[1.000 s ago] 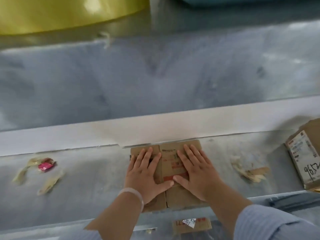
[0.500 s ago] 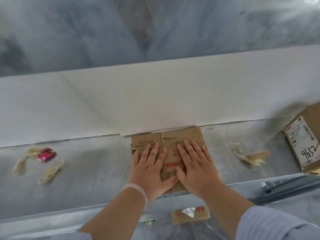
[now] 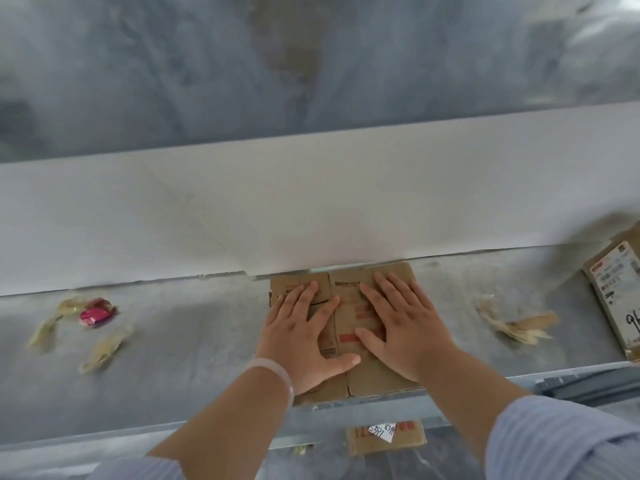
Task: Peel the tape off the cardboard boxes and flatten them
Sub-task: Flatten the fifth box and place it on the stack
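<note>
Flattened box: it lay on the grey bench in front of you, its far edge against the white ledge and its near edge at the bench's front rim.
Left hand: you had it palm down on the box's left half, fingers straight and spread, thumb reaching right.
Right hand: you pressed it flat on the right half, fingers splayed.
Second box: it sat labelled at the bench's right end, well apart from your hands.
Tape scraps: crumpled strips lay on both sides of you.
Red scrap: it lay among the left strips.
</note>
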`<control>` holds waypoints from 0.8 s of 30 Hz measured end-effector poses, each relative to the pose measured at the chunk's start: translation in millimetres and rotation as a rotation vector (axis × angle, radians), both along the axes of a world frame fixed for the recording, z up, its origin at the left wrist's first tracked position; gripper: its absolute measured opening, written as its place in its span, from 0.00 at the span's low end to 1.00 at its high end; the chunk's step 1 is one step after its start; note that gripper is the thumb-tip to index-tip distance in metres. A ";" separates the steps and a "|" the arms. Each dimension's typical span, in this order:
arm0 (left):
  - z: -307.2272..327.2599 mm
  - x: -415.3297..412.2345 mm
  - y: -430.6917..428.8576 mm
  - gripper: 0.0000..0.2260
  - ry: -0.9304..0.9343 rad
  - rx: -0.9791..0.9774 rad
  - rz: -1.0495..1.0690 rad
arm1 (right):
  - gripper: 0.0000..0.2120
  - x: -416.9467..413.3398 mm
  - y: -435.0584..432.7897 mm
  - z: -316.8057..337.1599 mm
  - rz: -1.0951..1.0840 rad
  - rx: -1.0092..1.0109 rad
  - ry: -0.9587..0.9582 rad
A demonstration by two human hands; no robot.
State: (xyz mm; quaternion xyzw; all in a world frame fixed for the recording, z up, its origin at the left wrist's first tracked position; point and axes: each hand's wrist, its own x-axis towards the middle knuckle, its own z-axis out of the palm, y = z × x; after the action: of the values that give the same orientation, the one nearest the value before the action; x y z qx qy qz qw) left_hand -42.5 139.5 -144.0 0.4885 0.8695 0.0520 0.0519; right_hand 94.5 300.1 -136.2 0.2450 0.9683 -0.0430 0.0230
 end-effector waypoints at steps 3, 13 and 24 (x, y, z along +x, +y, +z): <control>-0.2 -0.5 2.7 0.45 0.012 0.020 0.019 | 0.39 -2.6 -0.5 -1.2 -0.018 0.000 0.026; -4.2 -1.2 5.6 0.54 0.019 -0.026 0.079 | 0.44 -6.5 2.3 -5.6 -0.162 -0.064 0.026; 8.4 13.2 -9.4 0.45 0.065 0.052 0.089 | 0.31 20.9 -8.6 1.5 -0.041 -0.052 0.155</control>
State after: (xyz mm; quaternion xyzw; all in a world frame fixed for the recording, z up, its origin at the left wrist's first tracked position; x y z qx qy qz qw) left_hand -29.3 130.1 -135.6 0.4518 0.8900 0.0609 0.0087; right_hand 115.4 291.6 -134.7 0.2602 0.9605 -0.0872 -0.0464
